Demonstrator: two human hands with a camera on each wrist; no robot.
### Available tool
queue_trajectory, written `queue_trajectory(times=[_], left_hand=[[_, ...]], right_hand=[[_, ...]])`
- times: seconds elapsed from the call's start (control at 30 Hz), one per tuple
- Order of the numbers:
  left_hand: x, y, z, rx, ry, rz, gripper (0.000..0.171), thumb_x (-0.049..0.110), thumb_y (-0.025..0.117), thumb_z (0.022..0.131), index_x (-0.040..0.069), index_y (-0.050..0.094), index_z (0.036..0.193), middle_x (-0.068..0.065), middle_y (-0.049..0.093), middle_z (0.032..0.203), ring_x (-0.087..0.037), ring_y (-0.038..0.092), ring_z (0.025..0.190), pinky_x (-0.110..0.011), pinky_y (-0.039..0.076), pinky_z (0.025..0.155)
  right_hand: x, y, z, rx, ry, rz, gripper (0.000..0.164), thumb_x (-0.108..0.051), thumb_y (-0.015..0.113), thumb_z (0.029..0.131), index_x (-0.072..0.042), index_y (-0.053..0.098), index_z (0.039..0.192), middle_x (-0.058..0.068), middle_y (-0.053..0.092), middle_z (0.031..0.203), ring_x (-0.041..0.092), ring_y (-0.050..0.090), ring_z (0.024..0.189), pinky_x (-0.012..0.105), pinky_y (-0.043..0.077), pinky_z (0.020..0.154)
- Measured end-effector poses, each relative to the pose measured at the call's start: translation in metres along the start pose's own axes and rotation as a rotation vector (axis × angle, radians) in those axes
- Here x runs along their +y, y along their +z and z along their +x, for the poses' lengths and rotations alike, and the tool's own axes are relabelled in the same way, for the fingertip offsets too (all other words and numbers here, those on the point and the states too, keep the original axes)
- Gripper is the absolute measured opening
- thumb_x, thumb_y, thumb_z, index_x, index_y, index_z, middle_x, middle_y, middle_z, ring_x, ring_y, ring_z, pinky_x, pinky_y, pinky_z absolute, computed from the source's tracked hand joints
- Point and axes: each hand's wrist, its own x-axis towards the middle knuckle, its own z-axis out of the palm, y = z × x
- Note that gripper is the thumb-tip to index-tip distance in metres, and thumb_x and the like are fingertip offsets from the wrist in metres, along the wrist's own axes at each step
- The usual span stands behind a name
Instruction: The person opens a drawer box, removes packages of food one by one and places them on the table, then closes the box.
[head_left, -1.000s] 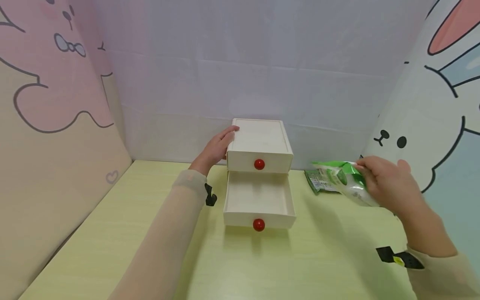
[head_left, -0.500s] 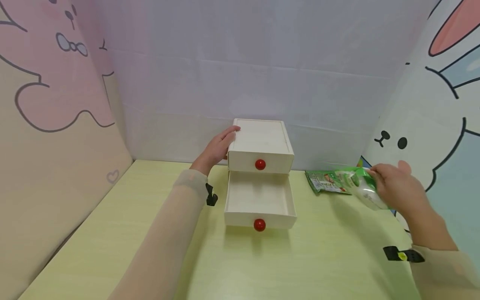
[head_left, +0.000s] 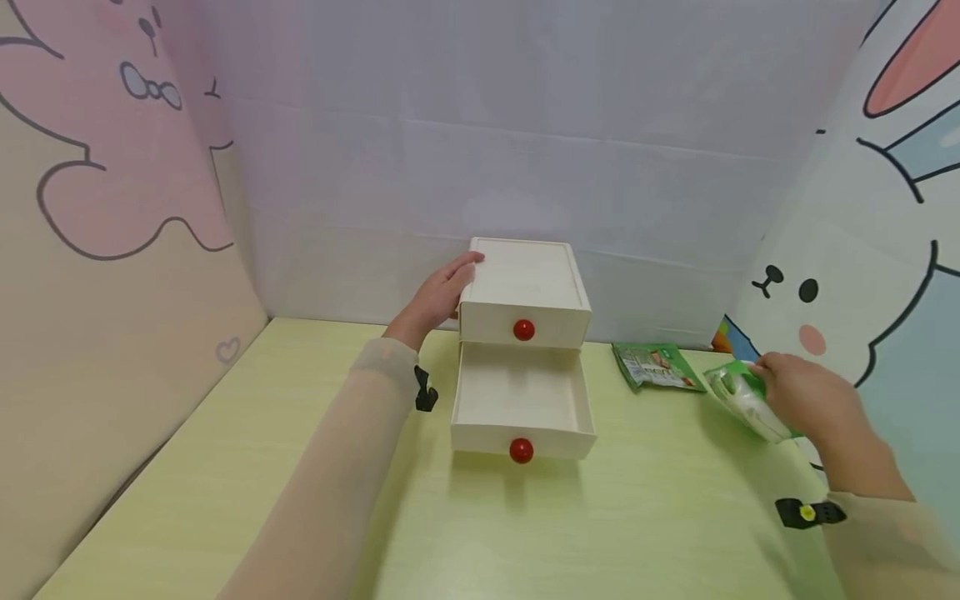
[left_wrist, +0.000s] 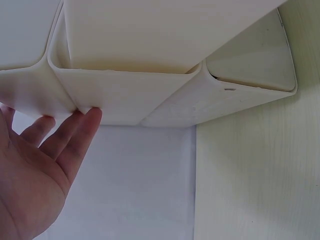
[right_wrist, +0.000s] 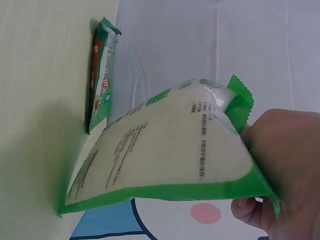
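A small white cabinet (head_left: pixel 532 271) stands against the back wall, with red ball knobs on two drawers. The lower drawer (head_left: pixel 480 440) is pulled out and nothing lies in it; the upper one is in. My left hand (head_left: pixel 438 296) rests on the cabinet's left side, and its extended fingertips (left_wrist: pixel 92 117) touch the wall in the left wrist view. My right hand (head_left: pixel 813 400) pinches a white and green plastic packet (right_wrist: pixel 155 150) by one end. The packet tilts, its far lower edge close to the tabletop. Small dark print covers its white face.
A flat green packet (head_left: pixel 658 367) with a printed label lies on the pale yellow-green table (head_left: pixel 637 500), between the cabinet and my right hand. Cartoon-printed walls border the left and right sides. A pale cloth wall (head_left: pixel 390 192) rises behind.
My right hand has moved the white and green packet right and down, away from the flat green packet, which is now fully uncovered. The left hand keeps its place on the cabinet.
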Motion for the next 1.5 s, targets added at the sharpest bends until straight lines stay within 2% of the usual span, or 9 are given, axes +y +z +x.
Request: queue_trajectory(times=[0.1,0.2,0.4,0.53,0.7,0.87,1.07,1.33,1.5], left_hand=[[0.001,0.000,-0.001,-0.005,0.002,0.005,0.052,0.050,0.036,0.118,0.034,0.046,0.166,-0.011,0.049,0.168,-0.036,0.066,0.123,-0.050,0.060,0.093],[0.001,0.001,-0.001,-0.004,0.007,0.010,0.052,0.051,0.036,0.118,0.034,0.046,0.166,-0.010,0.048,0.169,-0.036,0.065,0.125,-0.052,0.060,0.095],[0.001,0.000,-0.001,-0.001,0.012,0.010,0.052,0.052,0.036,0.118,0.034,0.046,0.166,-0.010,0.048,0.169,-0.036,0.065,0.127,-0.054,0.061,0.096],[0.001,0.000,-0.002,0.000,0.006,0.009,0.052,0.052,0.036,0.118,0.035,0.046,0.166,-0.009,0.047,0.170,-0.035,0.065,0.128,-0.052,0.061,0.096],[0.000,0.001,-0.002,0.003,0.001,0.003,0.051,0.051,0.037,0.118,0.036,0.047,0.165,-0.009,0.049,0.168,-0.035,0.066,0.125,-0.050,0.061,0.094],[0.000,0.001,-0.002,0.004,-0.002,0.001,0.051,0.052,0.036,0.118,0.036,0.047,0.165,-0.009,0.049,0.168,-0.035,0.065,0.127,-0.050,0.060,0.094],[0.000,0.000,-0.002,0.004,-0.008,0.000,0.051,0.053,0.037,0.118,0.037,0.047,0.165,-0.008,0.048,0.169,-0.036,0.064,0.129,-0.052,0.060,0.096],[0.000,0.001,-0.002,0.004,-0.008,0.005,0.051,0.053,0.037,0.118,0.037,0.047,0.165,-0.008,0.049,0.168,-0.036,0.064,0.128,-0.053,0.060,0.097],[0.001,0.000,-0.002,0.004,-0.008,0.011,0.051,0.051,0.036,0.118,0.036,0.046,0.166,-0.008,0.047,0.169,-0.036,0.064,0.129,-0.053,0.060,0.097]], right_hand=[[0.005,0.008,0.001,-0.033,0.009,-0.031,0.031,-0.020,0.052,0.115,0.006,0.066,0.126,0.032,0.071,0.122,0.053,0.069,0.106,0.064,0.056,0.078],[0.008,0.016,0.002,-0.054,0.007,-0.046,0.028,-0.020,0.054,0.114,0.003,0.068,0.121,0.031,0.072,0.120,0.055,0.068,0.108,0.065,0.056,0.080],[0.006,0.031,0.006,-0.049,-0.014,-0.022,0.030,-0.021,0.054,0.115,0.003,0.070,0.124,0.030,0.073,0.124,0.057,0.068,0.113,0.069,0.055,0.087],[-0.001,0.043,0.008,-0.025,-0.070,-0.013,0.023,-0.020,0.056,0.114,-0.002,0.071,0.112,0.020,0.074,0.104,0.042,0.071,0.092,0.057,0.056,0.078],[-0.011,0.057,0.010,-0.049,-0.117,0.000,0.020,-0.020,0.060,0.113,-0.008,0.070,0.101,0.003,0.064,0.081,0.020,0.057,0.071,0.043,0.047,0.065],[-0.023,0.064,0.014,-0.118,-0.132,0.040,0.019,-0.020,0.065,0.111,-0.005,0.072,0.101,0.002,0.060,0.079,0.019,0.052,0.070,0.040,0.045,0.066],[-0.029,0.065,0.018,-0.170,-0.115,0.074,0.022,-0.019,0.065,0.111,0.001,0.071,0.107,0.010,0.070,0.091,0.020,0.060,0.076,0.043,0.052,0.069],[-0.030,0.063,0.016,-0.173,-0.102,0.072,0.022,-0.022,0.065,0.111,-0.002,0.070,0.103,0.006,0.067,0.085,0.019,0.056,0.072,0.040,0.048,0.066],[-0.031,0.059,0.016,-0.173,-0.104,0.073,0.023,-0.024,0.065,0.110,-0.002,0.071,0.106,0.007,0.071,0.090,0.018,0.060,0.075,0.041,0.052,0.067]])
